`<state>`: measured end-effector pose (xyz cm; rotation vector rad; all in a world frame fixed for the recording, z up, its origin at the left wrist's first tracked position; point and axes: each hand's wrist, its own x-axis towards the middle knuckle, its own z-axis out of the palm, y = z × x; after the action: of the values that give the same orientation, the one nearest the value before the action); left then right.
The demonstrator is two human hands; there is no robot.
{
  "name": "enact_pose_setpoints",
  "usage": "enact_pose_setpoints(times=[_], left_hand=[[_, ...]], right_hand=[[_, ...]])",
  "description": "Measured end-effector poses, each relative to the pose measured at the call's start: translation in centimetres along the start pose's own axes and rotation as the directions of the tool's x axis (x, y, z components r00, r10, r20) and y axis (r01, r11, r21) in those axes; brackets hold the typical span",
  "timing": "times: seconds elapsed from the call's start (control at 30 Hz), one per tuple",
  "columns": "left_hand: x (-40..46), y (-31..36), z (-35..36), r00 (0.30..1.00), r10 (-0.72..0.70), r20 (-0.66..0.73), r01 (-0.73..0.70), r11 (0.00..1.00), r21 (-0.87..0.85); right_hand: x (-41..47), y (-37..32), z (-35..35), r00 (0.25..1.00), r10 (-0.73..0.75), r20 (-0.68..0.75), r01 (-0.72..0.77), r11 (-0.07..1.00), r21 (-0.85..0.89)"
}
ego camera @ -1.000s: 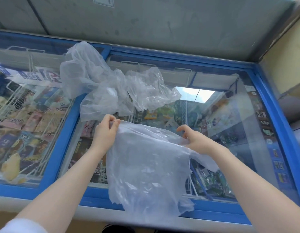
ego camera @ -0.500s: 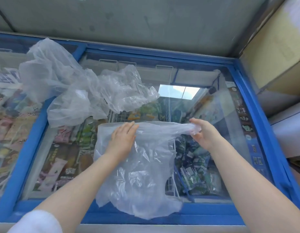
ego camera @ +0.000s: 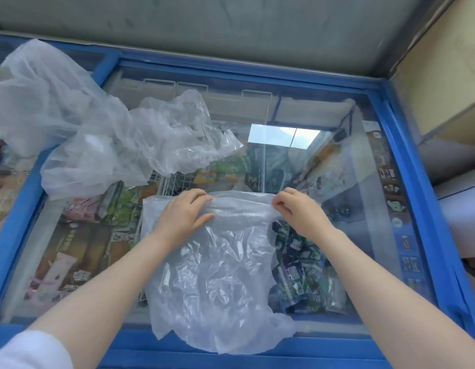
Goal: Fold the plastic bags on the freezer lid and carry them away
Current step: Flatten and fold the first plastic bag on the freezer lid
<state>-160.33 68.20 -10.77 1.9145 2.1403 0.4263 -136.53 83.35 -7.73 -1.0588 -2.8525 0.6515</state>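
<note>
- The clear plastic bag (ego camera: 220, 265) now lies spread flat on the glass freezer lid (ego camera: 364, 209); a second ago it hung lifted off the glass between both hands, so the laying-out step looks done and the first fold can start.
- Its top edge, loose and bunched a second ago, now runs as a straight band from one hand to the other — a good sign that the bag is squared up for folding.
- The bag's lower end spills over the lid's near blue frame (ego camera: 337, 344), towards the person.
- The left hand (ego camera: 184, 215) lies palm-down on the bag's top edge, left of the bag's middle, fingers straight and close together, pressing the film to the glass.
- The right hand (ego camera: 297, 209) is at the bag's top right corner, fingers curled and pinching the film there.
- Both forearms reach in from the lid's near edge, well apart, meeting the bag at its far end.
- The heap of crumpled bags (ego camera: 98, 134) sits on the lid beyond and left of the flat bag, untouched — most of the task is still ahead, by my reading.
</note>
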Motion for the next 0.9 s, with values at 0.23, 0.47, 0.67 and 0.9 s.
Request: enact_pose_setpoints(times=[0.23,0.47,0.67,0.9], left_hand=[[-1.6,-1.0,-0.3,0.996,-0.069,-0.064,0.074,0.994,0.075],[-2.9,-3.4,-1.6,1.000,0.023,-0.013,-0.022,0.997,0.071],[-0.3,-4.8,-5.5,0.985,0.020,-0.174,0.012,0.984,0.179],[-6.5,0.0,-3.2,0.897,-0.401,-0.185,0.349,0.901,-0.258]], right_hand=[[1.3,-1.4,-2.9,0.964,0.261,0.048,-0.261,0.903,0.342],[2.1,-0.8,-3.6,0.945,0.264,0.195,-0.209,0.942,-0.264],[4.1,-0.3,-3.5,0.959,0.184,-0.217,-0.249,0.914,-0.321],[-0.2,-4.7,0.5,0.989,0.111,-0.096,-0.088,0.973,0.214]])
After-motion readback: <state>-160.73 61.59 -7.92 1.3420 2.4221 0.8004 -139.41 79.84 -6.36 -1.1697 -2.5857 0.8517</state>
